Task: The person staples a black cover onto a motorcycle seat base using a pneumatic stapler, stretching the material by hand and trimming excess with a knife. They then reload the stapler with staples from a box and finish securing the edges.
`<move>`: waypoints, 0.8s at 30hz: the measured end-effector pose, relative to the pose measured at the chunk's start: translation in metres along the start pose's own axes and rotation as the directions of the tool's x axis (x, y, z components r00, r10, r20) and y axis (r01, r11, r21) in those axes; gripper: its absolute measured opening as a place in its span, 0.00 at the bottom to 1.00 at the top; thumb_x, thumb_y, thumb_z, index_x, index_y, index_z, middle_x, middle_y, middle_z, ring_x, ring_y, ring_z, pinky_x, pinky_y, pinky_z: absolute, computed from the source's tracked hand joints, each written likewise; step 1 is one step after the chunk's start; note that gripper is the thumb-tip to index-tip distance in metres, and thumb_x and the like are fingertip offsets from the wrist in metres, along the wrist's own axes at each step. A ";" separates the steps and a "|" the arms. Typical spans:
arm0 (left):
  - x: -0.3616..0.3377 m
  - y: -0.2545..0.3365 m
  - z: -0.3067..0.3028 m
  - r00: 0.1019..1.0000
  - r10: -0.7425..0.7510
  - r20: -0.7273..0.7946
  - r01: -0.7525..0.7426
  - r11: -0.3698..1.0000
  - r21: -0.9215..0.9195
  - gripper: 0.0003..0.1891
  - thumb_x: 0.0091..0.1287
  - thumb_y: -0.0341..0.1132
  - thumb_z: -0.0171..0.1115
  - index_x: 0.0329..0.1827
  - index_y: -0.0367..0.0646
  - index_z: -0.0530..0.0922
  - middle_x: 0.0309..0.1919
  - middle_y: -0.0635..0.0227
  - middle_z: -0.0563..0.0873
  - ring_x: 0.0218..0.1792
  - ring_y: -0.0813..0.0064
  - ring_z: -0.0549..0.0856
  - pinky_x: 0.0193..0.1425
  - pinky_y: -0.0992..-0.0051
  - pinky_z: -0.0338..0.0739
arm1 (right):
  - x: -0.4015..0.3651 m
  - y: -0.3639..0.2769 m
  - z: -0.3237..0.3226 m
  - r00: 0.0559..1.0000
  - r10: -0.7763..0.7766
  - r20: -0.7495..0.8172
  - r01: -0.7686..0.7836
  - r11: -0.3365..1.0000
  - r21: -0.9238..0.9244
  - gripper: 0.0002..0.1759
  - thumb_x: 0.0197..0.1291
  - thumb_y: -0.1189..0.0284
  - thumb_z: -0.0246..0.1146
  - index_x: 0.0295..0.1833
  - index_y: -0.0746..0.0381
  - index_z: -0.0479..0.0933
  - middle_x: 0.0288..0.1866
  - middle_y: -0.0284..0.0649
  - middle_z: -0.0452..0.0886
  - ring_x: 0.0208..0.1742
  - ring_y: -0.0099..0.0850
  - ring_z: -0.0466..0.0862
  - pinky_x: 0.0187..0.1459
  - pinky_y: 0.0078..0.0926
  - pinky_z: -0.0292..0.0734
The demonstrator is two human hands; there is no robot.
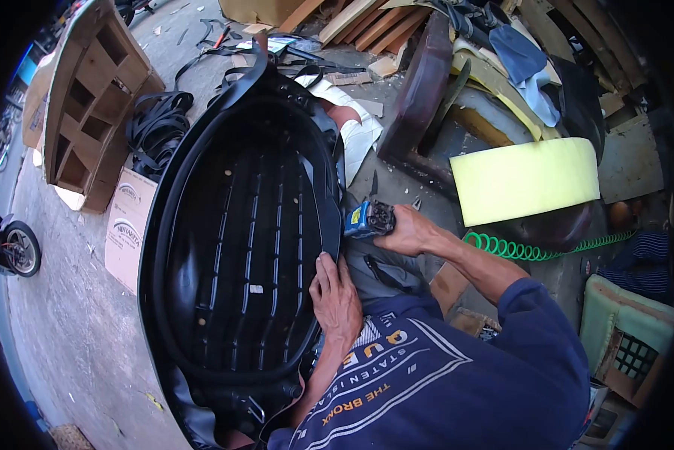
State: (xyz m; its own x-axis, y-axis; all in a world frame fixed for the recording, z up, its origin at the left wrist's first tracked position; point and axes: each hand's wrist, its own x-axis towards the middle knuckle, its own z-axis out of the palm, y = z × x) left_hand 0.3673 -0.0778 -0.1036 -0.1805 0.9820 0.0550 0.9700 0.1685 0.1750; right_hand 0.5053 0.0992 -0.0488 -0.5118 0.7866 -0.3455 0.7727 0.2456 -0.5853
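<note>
A large black seat base [258, 225], ribbed inside and hollow, lies across the person's lap. Over its near edge rests my left hand [337, 298], fingers close together and pressing a black strip [323, 214] at the rim. My right hand [410, 231] is wrapped round a blue and black power tool [370, 219], probably a stapler, whose front end is close to the seat base's rim. The tool's tip and any contact with the rim are hard to make out.
A wooden frame [89, 105] stands upper left, beside coiled black straps [157, 127] and printed cardboard [129, 225]. To the right are yellow foam [528, 180], a green coiled hose [517, 250] and a dark padded piece [421, 82]. Wood strips [382, 30] lie at the top.
</note>
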 end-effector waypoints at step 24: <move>-0.010 0.001 0.001 0.997 -0.052 -0.055 0.038 0.974 -0.224 0.25 0.70 0.25 0.57 0.71 0.36 0.78 0.75 0.45 0.69 0.77 0.48 0.70 0.76 0.56 0.68 | -0.014 -0.013 -0.004 0.998 0.048 0.033 -0.046 0.997 -0.055 0.25 0.48 0.60 0.73 0.33 0.77 0.84 0.32 0.64 0.86 0.39 0.57 0.90 0.47 0.47 0.84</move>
State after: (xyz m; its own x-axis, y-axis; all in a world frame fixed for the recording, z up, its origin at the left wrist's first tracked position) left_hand 0.3704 -0.0871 -0.1053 -0.2390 0.9659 0.0996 0.9012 0.1824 0.3931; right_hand 0.5037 0.0877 -0.0333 -0.4863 0.7781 -0.3976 0.8150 0.2397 -0.5276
